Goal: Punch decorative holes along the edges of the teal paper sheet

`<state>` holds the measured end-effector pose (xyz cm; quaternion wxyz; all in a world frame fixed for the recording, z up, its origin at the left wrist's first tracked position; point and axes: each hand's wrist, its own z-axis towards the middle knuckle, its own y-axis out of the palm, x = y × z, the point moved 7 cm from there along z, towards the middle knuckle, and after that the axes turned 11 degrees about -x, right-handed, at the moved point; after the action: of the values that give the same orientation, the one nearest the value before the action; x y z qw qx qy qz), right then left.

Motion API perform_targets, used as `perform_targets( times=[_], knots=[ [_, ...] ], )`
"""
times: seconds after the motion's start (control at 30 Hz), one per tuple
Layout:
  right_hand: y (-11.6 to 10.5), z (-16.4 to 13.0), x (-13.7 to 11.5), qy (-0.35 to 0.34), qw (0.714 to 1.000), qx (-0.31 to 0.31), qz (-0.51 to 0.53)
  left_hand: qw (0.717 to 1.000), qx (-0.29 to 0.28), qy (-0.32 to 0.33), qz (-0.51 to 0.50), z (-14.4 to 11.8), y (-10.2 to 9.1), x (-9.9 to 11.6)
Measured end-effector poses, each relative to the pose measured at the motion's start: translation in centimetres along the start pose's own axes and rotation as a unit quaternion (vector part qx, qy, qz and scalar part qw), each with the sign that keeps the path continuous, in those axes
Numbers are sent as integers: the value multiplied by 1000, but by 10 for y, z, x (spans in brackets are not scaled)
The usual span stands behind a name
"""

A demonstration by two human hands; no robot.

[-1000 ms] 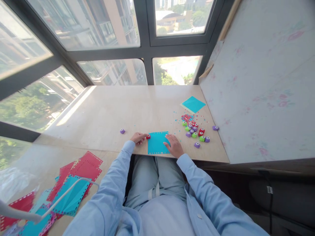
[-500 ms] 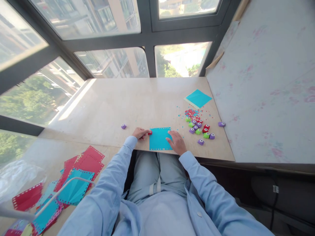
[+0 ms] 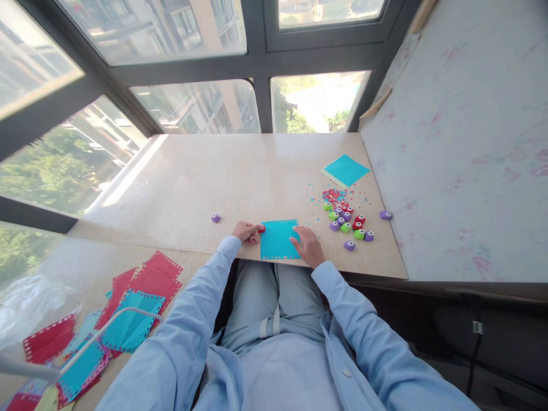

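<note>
A square sheet of blue paper (image 3: 279, 242) lies at the table's front edge, with rows of small punched holes along its top and bottom edges. At its upper left corner, my left hand (image 3: 247, 231) is closed around a small red craft punch (image 3: 261, 229), the thumb over its top. The fingers cover much of that punch. On the opposite side, my right hand (image 3: 309, 245) rests on the sheet's right edge with thumb and fingers apart.
Several purple, green and red punches (image 3: 346, 227) cluster on the right beside red and blue paper bits (image 3: 335, 197). Behind them lie more blue sheets (image 3: 347, 170). One purple punch (image 3: 216, 218) sits left. Punched red sheets (image 3: 158, 271) and a white metal bar (image 3: 98, 337) are lower left.
My left thumb now covers more of the red punch's top. The sheet and my right hand hold their places; the view has shifted slightly.
</note>
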<state>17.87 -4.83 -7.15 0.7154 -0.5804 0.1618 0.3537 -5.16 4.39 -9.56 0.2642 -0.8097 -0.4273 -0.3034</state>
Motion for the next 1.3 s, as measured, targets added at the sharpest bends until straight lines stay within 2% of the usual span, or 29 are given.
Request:
perform_targets(
  times=[0.33,0.47,0.6,0.77,0.9,1.13,1.3],
  knots=[
    [-1,0,2,12,1000,3,3,999,-15,-4,-31,5,-5,-5],
    [2,1,-1,2,1000,-22,-13,999,-20,-3,-41,5,-8,-6],
    [4,1,-4,-7,998,-38,-39,998,-2,21,-60,1,-11,-7],
    [4,1,-5,-11,998,-33,-48,990,63,50,-114,-6,-18,-13],
    [6,1,-3,-12,999,-27,-45,976,135,63,-157,-15,-31,-26],
    [6,1,-1,-19,999,-21,-44,935,286,61,-202,-44,-76,-53],
    [6,1,1,-17,999,-16,-28,910,354,61,-208,-55,-102,-56]
  ],
)
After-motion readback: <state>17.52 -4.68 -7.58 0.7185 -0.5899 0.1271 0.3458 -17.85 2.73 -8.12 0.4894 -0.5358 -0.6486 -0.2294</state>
